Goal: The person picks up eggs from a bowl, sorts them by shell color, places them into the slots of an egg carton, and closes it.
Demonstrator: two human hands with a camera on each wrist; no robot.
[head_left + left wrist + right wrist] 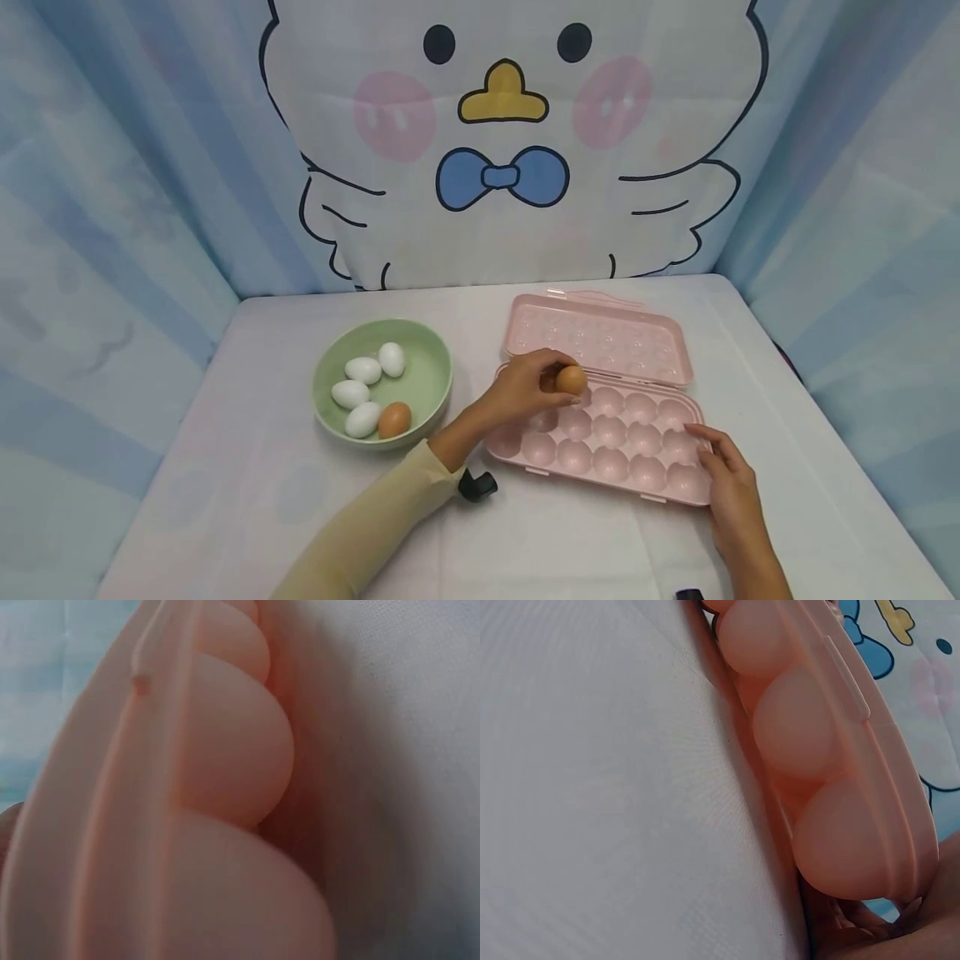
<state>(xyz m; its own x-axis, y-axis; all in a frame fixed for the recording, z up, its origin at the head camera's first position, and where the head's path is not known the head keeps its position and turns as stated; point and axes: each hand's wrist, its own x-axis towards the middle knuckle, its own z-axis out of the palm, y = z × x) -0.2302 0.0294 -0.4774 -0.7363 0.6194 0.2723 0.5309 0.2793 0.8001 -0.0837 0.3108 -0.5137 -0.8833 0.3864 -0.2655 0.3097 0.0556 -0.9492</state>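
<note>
My left hand (528, 385) pinches a brown egg (572, 380) between thumb and fingers, over the back row of a pink plastic egg carton (609, 431). The carton lies with its lid (600, 333) folded back behind it. Its right end is gripped by my right hand (731, 487), with fingers at the rim. In the left wrist view, the rounded undersides of the carton's cups (232, 742) fill the middle, and the left hand's hold is out of sight. The right wrist view shows the carton's front corner (847, 832) with my right hand (900, 930) around it.
Left of the carton stands a green bowl (420, 367) holding several white eggs (363, 370) and one brown egg (394, 419). A white cloth covers the table (247, 500). Behind it hangs a curtain (502, 242) with a cartoon bird.
</note>
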